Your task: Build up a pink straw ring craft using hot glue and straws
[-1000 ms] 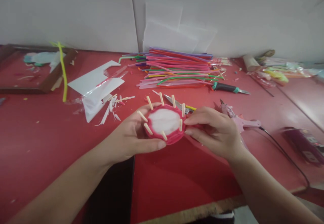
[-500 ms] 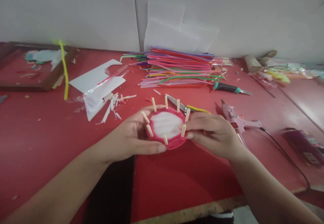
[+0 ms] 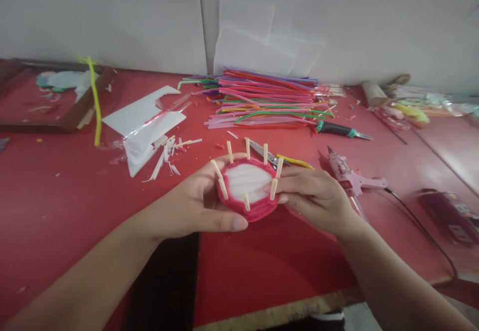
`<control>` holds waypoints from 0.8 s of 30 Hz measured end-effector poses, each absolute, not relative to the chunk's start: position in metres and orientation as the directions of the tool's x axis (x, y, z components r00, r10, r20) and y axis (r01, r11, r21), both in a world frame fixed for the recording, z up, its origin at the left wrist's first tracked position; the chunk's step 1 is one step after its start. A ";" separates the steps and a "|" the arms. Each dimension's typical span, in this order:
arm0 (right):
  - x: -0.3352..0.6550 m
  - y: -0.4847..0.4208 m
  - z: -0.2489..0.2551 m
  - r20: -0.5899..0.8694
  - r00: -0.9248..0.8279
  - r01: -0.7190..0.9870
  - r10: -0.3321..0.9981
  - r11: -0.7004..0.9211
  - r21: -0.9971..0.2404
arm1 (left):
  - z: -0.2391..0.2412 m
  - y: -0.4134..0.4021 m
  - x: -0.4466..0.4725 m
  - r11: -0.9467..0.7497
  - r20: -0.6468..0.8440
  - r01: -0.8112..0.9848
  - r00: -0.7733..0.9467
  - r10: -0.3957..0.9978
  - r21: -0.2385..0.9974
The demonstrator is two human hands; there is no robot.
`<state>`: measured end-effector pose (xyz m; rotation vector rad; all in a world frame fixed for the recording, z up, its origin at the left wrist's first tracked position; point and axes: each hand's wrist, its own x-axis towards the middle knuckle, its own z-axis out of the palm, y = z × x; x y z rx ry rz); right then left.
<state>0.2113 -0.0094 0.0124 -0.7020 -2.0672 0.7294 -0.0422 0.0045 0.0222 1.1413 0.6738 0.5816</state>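
Nearest to us runs the table's worn, pale edge [image 3: 292,316], a dark strip [image 3: 160,281] beside it on the left, and just beyond, above the red tabletop [image 3: 269,261], here's the pink-rimmed round piece [image 3: 250,183], held up between both hands! It's a shallow thing: white floor, fuzzy pink border, eight pale sticks [image 3: 247,149] poking up around the rim, some leaning outward. The left hand [image 3: 187,206] is curled around its left side, thumb lying along the near edge, fingers tucked behind; the right hand [image 3: 318,198] has the right edge pinched between thumb and fingertips, close by one stick. Both wrists angle inward, forearms coming in from the lower corners. Just past the piece lie scissors [image 3: 258,151], partly hidden, with a yellow stem [image 3: 295,162] beside them; close off the right hand sits a pink glue gun [image 3: 346,173], its cord [image 3: 415,221] trailing towards the table's right edge. On the left, bare red surface runs out to pale scraps [image 3: 164,164] and a clear packet [image 3: 144,136]. Farther over, a cutter [image 3: 335,129], a thick heap of coloured stems [image 3: 265,96], and at far left the brown-rimmed tray [image 3: 69,121], holding pale, crumpled bits [image 3: 65,80]. White sheets [image 3: 254,49] lean against the wall [image 3: 101,16] at the back.
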 end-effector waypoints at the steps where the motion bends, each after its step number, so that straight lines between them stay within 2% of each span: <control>1: 0.211 -0.009 0.012 0.513 -0.511 0.223 0.690 0.683 -0.696 | 0.021 0.004 -0.042 0.312 -0.177 -0.089 0.664 0.727 0.946; 11: 0.210 -0.011 0.016 0.565 -0.484 0.251 0.668 0.725 -0.642 | 0.020 0.001 -0.035 0.336 -0.174 -0.152 0.622 0.763 0.930; 19: 0.207 -0.012 0.022 0.613 -0.391 0.294 0.686 0.724 -0.624 | 0.016 -0.004 -0.030 0.086 0.002 -0.170 0.463 0.886 0.982; 24: 0.205 -0.016 0.022 0.635 -0.272 0.352 0.723 0.689 -0.633 | 0.015 -0.010 -0.025 -0.103 0.135 -0.149 0.220 0.966 0.983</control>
